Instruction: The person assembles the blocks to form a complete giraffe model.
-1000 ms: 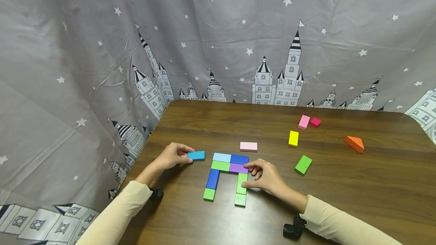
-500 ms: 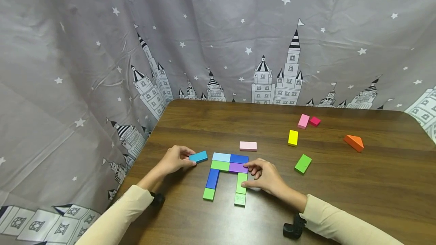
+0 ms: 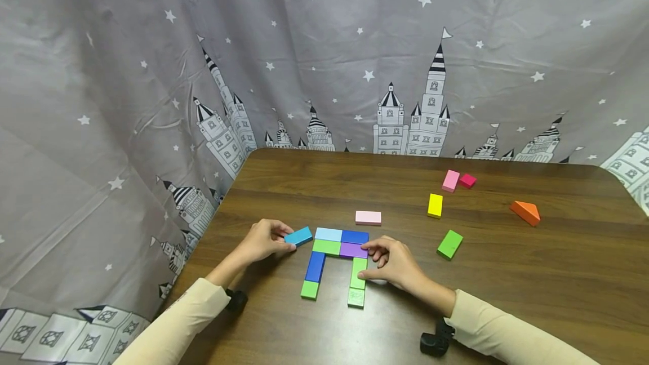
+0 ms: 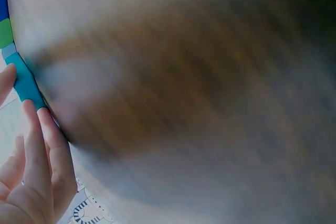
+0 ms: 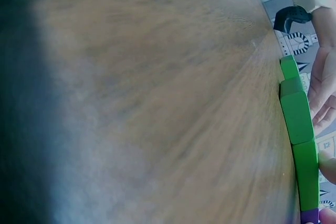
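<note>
My left hand [image 3: 261,241] pinches a teal-blue rectangular block [image 3: 300,236] between thumb and fingers, slightly tilted, its right end close to a light blue block [image 3: 328,234]. In the left wrist view the teal-blue block [image 4: 26,82] has the thumb on one side and two fingertips on the other. Flat blocks form an arch: light blue and dark blue [image 3: 355,237] on top, green [image 3: 327,248] and purple [image 3: 353,250] below, with two legs. My right hand [image 3: 395,263] rests at the arch's right side, fingertips at the purple block and thumb on the light green block [image 3: 358,277].
Behind the arch lies a pale pink block [image 3: 368,218]. Farther right are a yellow block [image 3: 435,205], a green block [image 3: 449,245], a pink block [image 3: 450,181], a red block [image 3: 468,181] and an orange triangular block [image 3: 525,213]. A grey curtain [image 3: 324,61] hangs behind the table.
My left hand has moved slightly right and toward me with the teal-blue block, which has turned and come closer to the arch. The right hand stays in place.
</note>
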Demonstrator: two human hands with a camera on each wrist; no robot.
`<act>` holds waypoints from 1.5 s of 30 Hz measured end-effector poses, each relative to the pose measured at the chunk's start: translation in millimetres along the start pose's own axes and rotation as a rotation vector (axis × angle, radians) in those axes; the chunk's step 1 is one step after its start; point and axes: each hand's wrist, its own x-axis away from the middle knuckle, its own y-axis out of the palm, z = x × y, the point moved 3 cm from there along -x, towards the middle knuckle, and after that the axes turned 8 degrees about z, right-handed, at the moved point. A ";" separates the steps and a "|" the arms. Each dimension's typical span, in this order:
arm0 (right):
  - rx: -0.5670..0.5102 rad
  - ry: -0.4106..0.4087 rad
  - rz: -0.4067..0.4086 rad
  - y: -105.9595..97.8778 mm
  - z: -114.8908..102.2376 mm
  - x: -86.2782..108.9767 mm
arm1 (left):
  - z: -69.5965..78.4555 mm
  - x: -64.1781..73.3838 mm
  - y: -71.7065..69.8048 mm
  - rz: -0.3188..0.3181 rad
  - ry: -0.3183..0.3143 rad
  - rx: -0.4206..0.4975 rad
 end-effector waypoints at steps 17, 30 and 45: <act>-0.001 0.004 0.002 0.2 -1.2 -0.5 | 6.0 4.3 2.3 -0.077 0.014 -0.006; 0.002 0.005 -0.001 0.3 -1.7 -0.7 | 8.5 5.0 2.6 -0.083 0.011 -0.025; -0.008 0.002 -0.002 -0.7 -1.7 0.2 | 21.0 -15.5 -3.5 -0.249 0.158 -0.001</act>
